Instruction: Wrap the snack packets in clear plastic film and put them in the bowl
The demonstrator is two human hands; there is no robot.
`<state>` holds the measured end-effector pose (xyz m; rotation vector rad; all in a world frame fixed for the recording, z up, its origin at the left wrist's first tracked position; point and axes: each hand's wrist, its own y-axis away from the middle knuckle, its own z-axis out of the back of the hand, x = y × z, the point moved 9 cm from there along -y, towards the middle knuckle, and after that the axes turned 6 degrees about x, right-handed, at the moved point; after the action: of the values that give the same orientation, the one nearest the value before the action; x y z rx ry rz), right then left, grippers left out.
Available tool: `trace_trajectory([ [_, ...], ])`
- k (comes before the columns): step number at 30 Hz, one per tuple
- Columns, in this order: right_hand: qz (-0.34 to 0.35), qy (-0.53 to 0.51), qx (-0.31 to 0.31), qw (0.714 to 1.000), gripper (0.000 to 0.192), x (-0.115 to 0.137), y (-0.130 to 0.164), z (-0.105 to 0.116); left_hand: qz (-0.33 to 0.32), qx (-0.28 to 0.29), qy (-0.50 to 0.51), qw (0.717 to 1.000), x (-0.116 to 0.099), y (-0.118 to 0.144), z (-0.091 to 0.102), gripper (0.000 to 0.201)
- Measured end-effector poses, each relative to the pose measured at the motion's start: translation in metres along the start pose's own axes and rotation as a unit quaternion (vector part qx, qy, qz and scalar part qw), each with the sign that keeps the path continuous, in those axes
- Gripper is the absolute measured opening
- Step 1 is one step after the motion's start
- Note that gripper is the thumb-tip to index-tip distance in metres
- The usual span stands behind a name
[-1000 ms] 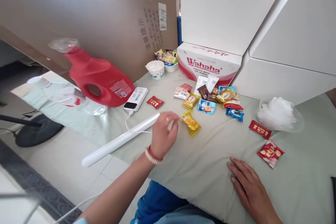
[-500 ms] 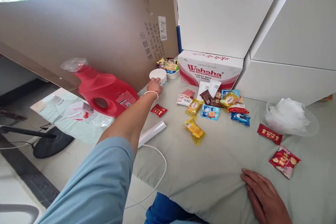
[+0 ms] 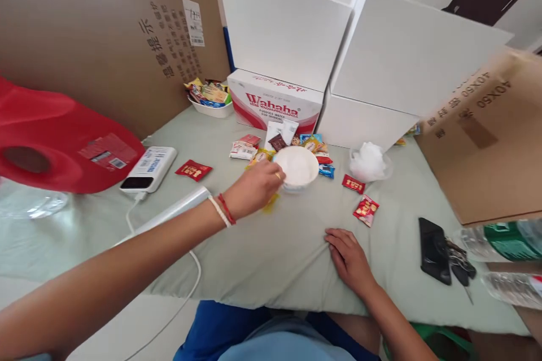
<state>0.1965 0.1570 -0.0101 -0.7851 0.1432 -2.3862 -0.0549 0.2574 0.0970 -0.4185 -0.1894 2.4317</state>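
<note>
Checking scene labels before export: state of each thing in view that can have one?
left hand: gripping the white paper bowl's rim
white paper bowl: upright, over the snack packets
right hand: flat on the green cloth, holding nothing
red jug: lying on its side
power bank: cable plugged in
snack packets: sealed, scattered
far bowl: filled with packets

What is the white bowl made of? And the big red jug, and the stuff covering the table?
The white bowl held by the left hand looks like paper or thin plastic: matte, thin-rimmed. The red jug seems to be plastic: smooth, moulded, faintly shiny. The green cover looks like cloth, since it wrinkles near the right hand.
</note>
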Motion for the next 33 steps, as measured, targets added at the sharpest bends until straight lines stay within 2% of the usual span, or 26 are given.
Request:
trace_trajectory([
  [2,-0.007,-0.017,-0.017,1.0,0.029,0.005,-0.003,0.014,-0.061,0.026,0.017,0.998,-0.046,0.003,-0.02,0.025],
  [4,-0.029,-0.012,-0.069,0.997,0.026,0.01,-0.005,0.041,-0.084,0.049,0.023,0.995,-0.075,0.008,-0.037,0.024],
  [7,-0.05,0.019,-0.19,0.98,0.025,0.024,-0.011,0.094,-0.096,0.098,0.007,0.991,-0.096,0.018,-0.06,0.022],
  [8,-0.039,0.024,-0.198,0.979,0.025,0.032,-0.018,0.105,-0.098,0.114,-0.001,0.989,-0.1,0.021,-0.066,0.022],
  [9,-0.023,0.026,-0.175,0.984,0.024,0.04,-0.03,0.108,-0.099,0.127,-0.007,0.987,-0.102,0.023,-0.072,0.022],
  [10,-0.007,0.029,-0.122,0.992,0.025,0.047,-0.045,0.104,-0.099,0.135,-0.011,0.986,-0.104,0.026,-0.076,0.021],
  [12,-0.012,0.054,0.043,0.998,0.027,0.053,-0.075,0.077,-0.097,0.136,-0.006,0.986,-0.106,0.029,-0.082,0.021],
  [14,-0.064,0.107,0.187,0.974,0.041,0.047,-0.096,0.046,-0.082,0.11,0.022,0.99,-0.104,0.03,-0.084,0.022],
  [16,-0.109,0.158,0.277,0.942,0.06,0.041,-0.108,0.022,-0.043,0.06,0.083,0.994,-0.093,0.032,-0.083,0.025],
  [18,-0.116,0.189,0.328,0.918,0.062,0.04,-0.114,0.003,0.003,0.005,0.163,0.987,-0.077,0.035,-0.082,0.034],
  [21,-0.105,0.216,0.36,0.901,0.057,0.043,-0.118,-0.016,0.039,-0.053,0.243,0.968,-0.064,0.039,-0.084,0.045],
  [23,-0.117,0.228,0.37,0.893,0.056,0.041,-0.119,-0.023,0.06,-0.075,0.259,0.961,-0.062,0.039,-0.088,0.046],
  [27,-0.139,0.241,0.388,0.879,0.039,0.037,-0.119,-0.03,0.125,-0.119,0.279,0.945,-0.06,0.038,-0.091,0.05],
  [30,-0.132,0.238,0.362,0.892,0.041,0.037,-0.116,-0.027,0.151,-0.141,0.304,0.93,-0.057,0.038,-0.093,0.049],
  [33,-0.122,0.203,0.296,0.925,0.037,0.041,-0.107,-0.016,0.141,-0.132,0.331,0.924,-0.054,0.039,-0.096,0.052],
])
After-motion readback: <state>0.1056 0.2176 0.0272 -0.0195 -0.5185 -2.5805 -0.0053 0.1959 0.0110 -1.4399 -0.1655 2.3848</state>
